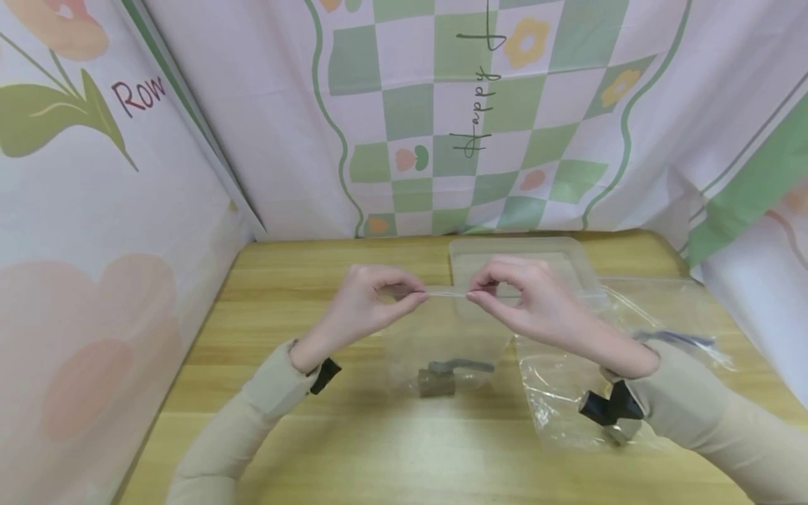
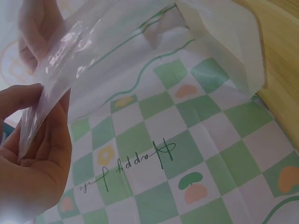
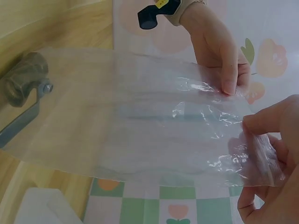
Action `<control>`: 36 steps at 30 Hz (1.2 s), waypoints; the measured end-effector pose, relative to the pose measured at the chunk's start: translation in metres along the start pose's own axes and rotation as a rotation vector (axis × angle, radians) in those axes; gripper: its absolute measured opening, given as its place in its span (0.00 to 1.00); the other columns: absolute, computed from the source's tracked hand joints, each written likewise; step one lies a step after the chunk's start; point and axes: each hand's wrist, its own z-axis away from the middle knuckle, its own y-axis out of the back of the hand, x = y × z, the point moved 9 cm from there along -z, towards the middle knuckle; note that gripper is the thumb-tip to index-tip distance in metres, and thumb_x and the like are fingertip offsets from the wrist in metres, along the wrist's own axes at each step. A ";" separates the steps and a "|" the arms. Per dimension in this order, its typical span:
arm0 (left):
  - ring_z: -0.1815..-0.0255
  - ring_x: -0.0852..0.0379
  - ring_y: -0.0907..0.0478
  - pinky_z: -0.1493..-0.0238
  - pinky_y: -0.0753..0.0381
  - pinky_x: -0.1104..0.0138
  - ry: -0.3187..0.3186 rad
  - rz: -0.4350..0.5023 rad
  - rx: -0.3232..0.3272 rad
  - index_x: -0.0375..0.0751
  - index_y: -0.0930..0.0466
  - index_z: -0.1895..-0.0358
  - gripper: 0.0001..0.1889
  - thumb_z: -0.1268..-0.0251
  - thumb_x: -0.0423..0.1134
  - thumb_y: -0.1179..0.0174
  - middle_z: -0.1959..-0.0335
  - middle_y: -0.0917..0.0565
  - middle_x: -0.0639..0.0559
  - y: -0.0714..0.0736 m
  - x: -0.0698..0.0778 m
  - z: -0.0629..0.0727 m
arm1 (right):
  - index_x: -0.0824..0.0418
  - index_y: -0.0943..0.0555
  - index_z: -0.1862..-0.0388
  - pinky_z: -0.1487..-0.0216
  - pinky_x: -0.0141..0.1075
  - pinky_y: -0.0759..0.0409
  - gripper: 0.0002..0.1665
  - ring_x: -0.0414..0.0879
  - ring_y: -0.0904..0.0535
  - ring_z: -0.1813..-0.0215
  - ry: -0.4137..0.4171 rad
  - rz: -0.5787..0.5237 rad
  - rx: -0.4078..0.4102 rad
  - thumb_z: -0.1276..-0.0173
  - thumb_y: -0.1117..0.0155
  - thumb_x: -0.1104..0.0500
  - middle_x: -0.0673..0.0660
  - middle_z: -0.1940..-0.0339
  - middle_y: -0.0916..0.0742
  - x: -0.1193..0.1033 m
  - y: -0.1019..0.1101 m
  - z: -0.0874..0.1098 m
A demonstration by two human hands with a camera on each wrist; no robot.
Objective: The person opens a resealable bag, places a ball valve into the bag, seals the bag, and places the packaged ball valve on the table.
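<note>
A clear plastic bag (image 1: 404, 337) hangs upright between both hands, its top edge drawn straight. My left hand (image 1: 372, 301) pinches the left part of that edge between thumb and fingers. The right hand (image 1: 536, 298) pinches the same edge a short way to the right. At the bottom of the bag lies a ball valve (image 1: 435, 383) with a grey lever handle, low over the wooden table. Through the film in the right wrist view, the valve's metal body (image 3: 28, 79) shows at the far end of the bag.
A translucent plastic tray (image 1: 581, 254) sits at the back of the table (image 1: 303, 449). Another clear bag (image 1: 555, 393) lies at the right, partly under the right forearm, with a blue strip-like piece (image 1: 678, 338) and a metal piece (image 1: 621, 431) at it. Patterned curtains (image 1: 252, 126) enclose the table.
</note>
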 end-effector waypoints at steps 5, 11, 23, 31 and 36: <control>0.66 0.61 0.12 0.60 0.13 0.76 0.027 0.011 -0.011 0.38 0.12 0.63 0.03 0.37 0.32 0.34 0.66 0.09 0.48 -0.002 -0.002 -0.001 | 0.53 0.16 0.67 0.59 0.19 0.21 0.10 0.31 0.20 0.65 -0.005 -0.015 -0.007 0.43 0.26 0.67 0.42 0.70 0.13 0.001 -0.002 -0.002; 0.67 0.64 0.13 0.62 0.13 0.76 0.016 0.041 -0.025 0.39 0.11 0.62 0.04 0.38 0.35 0.32 0.66 0.09 0.48 -0.007 0.003 -0.005 | 0.53 0.15 0.68 0.61 0.20 0.20 0.10 0.32 0.20 0.66 0.035 -0.050 -0.010 0.44 0.26 0.68 0.43 0.71 0.12 -0.004 -0.007 -0.007; 0.69 0.63 0.13 0.64 0.14 0.79 -0.038 0.012 -0.033 0.37 0.11 0.64 0.03 0.38 0.31 0.33 0.67 0.09 0.47 -0.011 0.011 -0.009 | 0.55 0.15 0.68 0.63 0.18 0.23 0.10 0.32 0.21 0.67 0.071 -0.071 0.007 0.44 0.27 0.69 0.44 0.73 0.13 -0.008 -0.010 -0.010; 0.70 0.64 0.13 0.67 0.15 0.79 -0.064 -0.008 -0.056 0.37 0.11 0.63 0.04 0.37 0.31 0.34 0.67 0.09 0.47 -0.015 0.016 -0.010 | 0.56 0.14 0.68 0.64 0.17 0.24 0.09 0.32 0.22 0.69 0.100 -0.081 0.007 0.43 0.27 0.69 0.45 0.74 0.14 -0.011 -0.013 -0.011; 0.70 0.63 0.13 0.66 0.14 0.78 -0.069 -0.011 -0.035 0.37 0.11 0.64 0.04 0.37 0.32 0.34 0.68 0.09 0.47 -0.013 0.018 -0.009 | 0.56 0.14 0.67 0.63 0.17 0.23 0.09 0.33 0.21 0.68 0.102 -0.083 0.011 0.44 0.27 0.69 0.46 0.72 0.13 -0.010 -0.012 -0.009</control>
